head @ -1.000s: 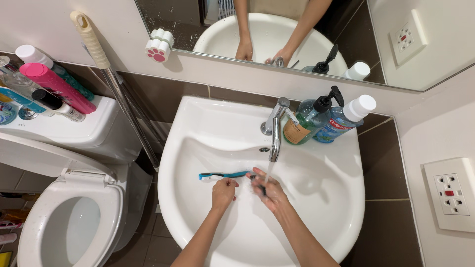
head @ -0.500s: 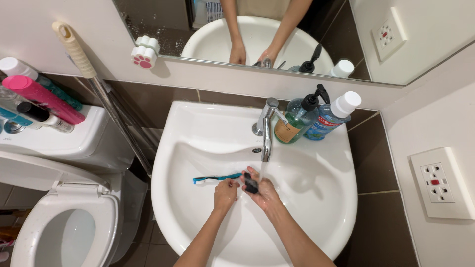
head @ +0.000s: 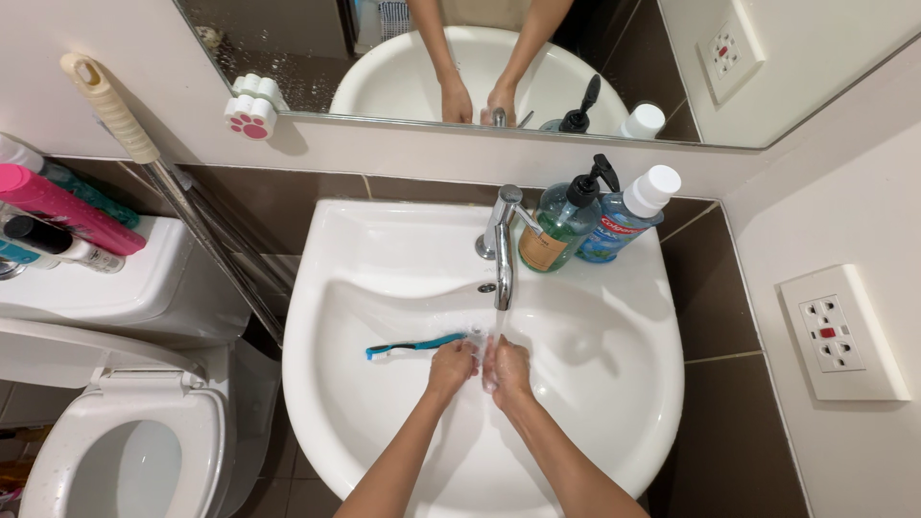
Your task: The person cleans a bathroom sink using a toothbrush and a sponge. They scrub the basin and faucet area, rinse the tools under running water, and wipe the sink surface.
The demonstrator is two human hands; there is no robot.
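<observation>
Both my hands were pressed together under the running tap (head: 503,251), right in the middle of the sink (head: 384,240). Left hand (head: 453,365) and right hand (head: 507,368) sat touching, fingers curled in toward each other with water (head: 499,324) falling between them. Honestly I couldn't tell if either hand had anything gripped in it, the fingers hid whatever was there.

The toothbrush (head: 414,346), teal and black, lay in the basin just left of my left hand, bristle end pointing left, handle end almost touching my knuckles.

On the far right of the sink rim stood a green pump bottle (head: 556,223) and, just beside it on the right, a blue bottle (head: 625,217) with a white cap. Mirror (head: 576,38) above showed both hands again. Off to the left was the toilet (head: 125,441), with a few bottles (head: 58,216) lying on its tank, and a pole (head: 173,182) leaned between tank and sink. A wall socket (head: 842,334) sat on the right.
</observation>
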